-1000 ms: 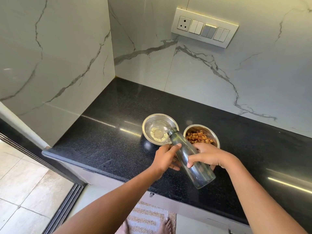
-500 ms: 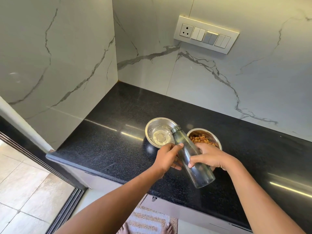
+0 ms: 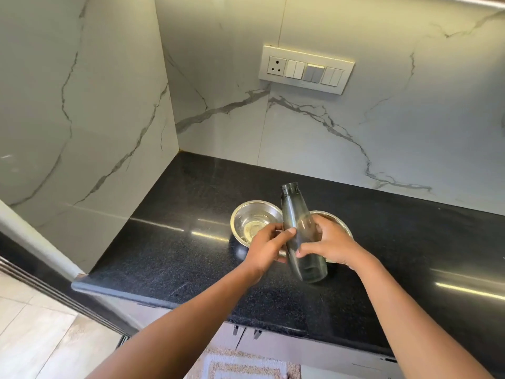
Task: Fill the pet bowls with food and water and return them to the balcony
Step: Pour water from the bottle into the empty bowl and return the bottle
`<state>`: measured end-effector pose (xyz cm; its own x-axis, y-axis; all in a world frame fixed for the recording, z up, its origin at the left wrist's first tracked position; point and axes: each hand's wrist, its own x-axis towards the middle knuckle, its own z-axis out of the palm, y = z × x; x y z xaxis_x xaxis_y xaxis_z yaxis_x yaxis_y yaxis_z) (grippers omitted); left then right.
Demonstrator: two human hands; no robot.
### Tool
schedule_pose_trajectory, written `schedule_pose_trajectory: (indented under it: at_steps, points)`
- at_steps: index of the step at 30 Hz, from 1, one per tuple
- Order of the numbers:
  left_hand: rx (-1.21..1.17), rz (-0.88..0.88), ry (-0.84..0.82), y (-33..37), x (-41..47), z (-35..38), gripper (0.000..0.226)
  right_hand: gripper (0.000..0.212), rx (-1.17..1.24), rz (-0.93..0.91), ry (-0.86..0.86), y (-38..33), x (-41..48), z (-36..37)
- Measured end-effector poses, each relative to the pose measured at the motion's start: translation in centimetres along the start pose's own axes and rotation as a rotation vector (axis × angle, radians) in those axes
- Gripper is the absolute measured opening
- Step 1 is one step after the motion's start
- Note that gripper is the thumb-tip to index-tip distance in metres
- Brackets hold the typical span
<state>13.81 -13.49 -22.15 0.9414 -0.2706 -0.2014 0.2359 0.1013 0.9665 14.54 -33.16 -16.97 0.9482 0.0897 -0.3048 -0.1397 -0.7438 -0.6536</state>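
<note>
Water step, pour looks finished: bottle held mouth-up in front of two bowls.

Left hand (image 3: pixel 269 246) grips the bottle's middle, fingers curled round it, thumb across the front. Left bowl (image 3: pixel 240 214): steel, mid black worktop (image 3: pixel 164 242), with shallow water judging by the glint. Bottle (image 3: pixel 296 228): dark, see-through, uncapped, slightly tilted with mouth up and far, looks near empty. Right hand (image 3: pixel 330 246) has its fingers (image 3: pixel 307 251) wrapped round the bottle's lower body. Right bowl (image 3: pixel 343 224) is mostly hidden; can't tell its contents, or whether the bowls touch. Next, my read: park the bottle clear of the bowls to free both hands, then lift the bowls level, since the water one slops easily.
</note>
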Motion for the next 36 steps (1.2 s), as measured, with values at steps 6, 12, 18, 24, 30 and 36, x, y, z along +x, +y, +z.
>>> schedule_pose_trajectory:
  at_steps: [6,12,18,24,30,36]
  points:
    - [0.084,0.105,-0.077,3.6,1.5,1.0,0.055,0.068,0.135,-0.056,0.241,-0.8,-0.9,-1.8]
    - [0.164,0.306,-0.164,11.5,2.5,3.3,0.054,0.077,0.223,-0.19,0.446,-4.0,-2.8,-7.5]
    - [0.182,0.509,-0.217,21.4,3.2,6.4,0.052,0.09,0.332,-0.327,0.685,-8.7,-4.8,-14.0]
    - [0.212,0.731,-0.228,31.5,2.1,9.2,0.038,0.086,0.39,-0.472,0.859,-14.5,-8.1,-21.5]
    - [0.237,0.915,-0.17,41.2,0.8,12.1,0.037,0.063,0.458,-0.632,0.923,-19.8,-10.4,-29.8]
    - [0.288,0.958,0.008,48.2,3.3,14.3,0.042,0.063,0.39,-0.666,0.934,-24.1,-7.1,-38.4]
